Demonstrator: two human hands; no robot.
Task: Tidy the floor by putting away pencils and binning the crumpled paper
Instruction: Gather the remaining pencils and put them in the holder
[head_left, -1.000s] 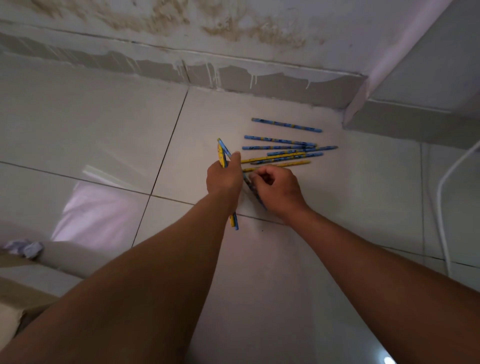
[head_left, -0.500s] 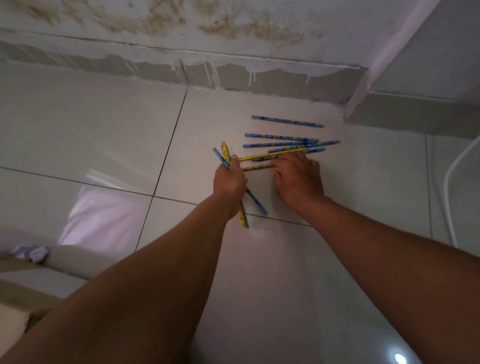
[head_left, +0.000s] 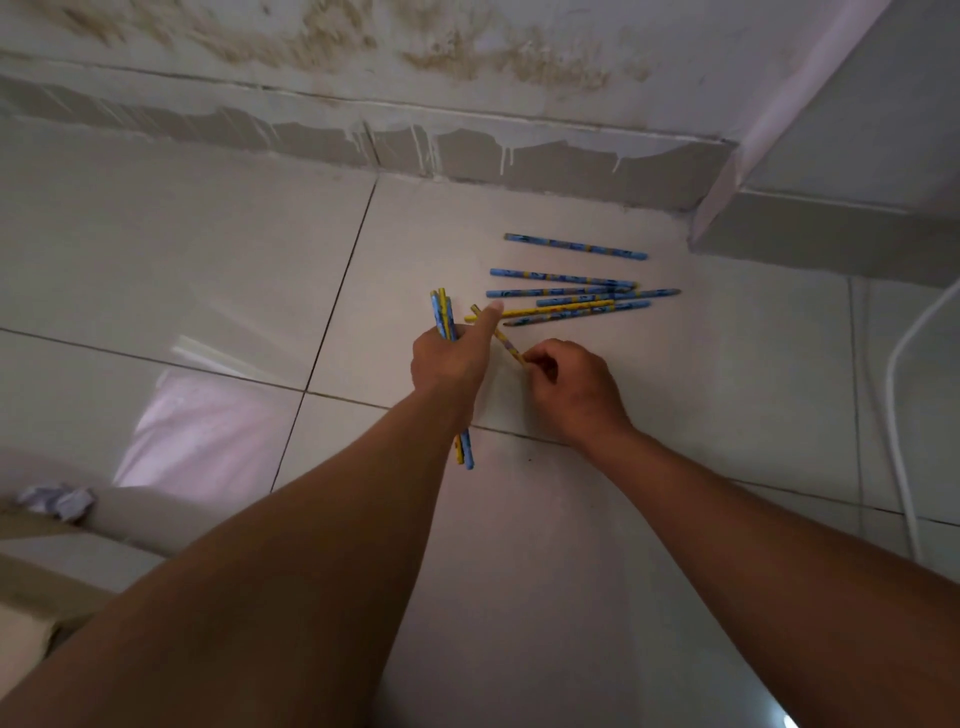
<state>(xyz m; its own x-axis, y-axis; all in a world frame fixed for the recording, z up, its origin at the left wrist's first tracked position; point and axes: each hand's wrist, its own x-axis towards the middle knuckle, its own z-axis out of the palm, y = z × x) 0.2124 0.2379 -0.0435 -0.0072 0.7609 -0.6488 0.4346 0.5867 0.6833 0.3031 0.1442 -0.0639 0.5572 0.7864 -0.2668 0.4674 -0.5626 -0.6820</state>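
Observation:
Several blue and yellow pencils (head_left: 566, 299) lie side by side on the tiled floor near the wall corner. My left hand (head_left: 449, 358) grips a small bundle of pencils (head_left: 444, 319), whose ends stick out above the fist and below the wrist; its thumb is stretched out toward the pile. My right hand (head_left: 569, 387) pinches one end of a yellow pencil (head_left: 498, 335) that slants up and left toward the left thumb. A crumpled paper ball (head_left: 57, 500) lies at the far left.
A cardboard box (head_left: 31, 582) sits at the lower left beside the paper. A white cable (head_left: 901, 415) runs down the floor at the right. The wall skirting (head_left: 467, 161) and a corner ledge (head_left: 831, 234) close off the back.
My right hand has come back from the pile holding a yellow pencil by its end. My left hand has straightened its bundle upright and stuck out its thumb.

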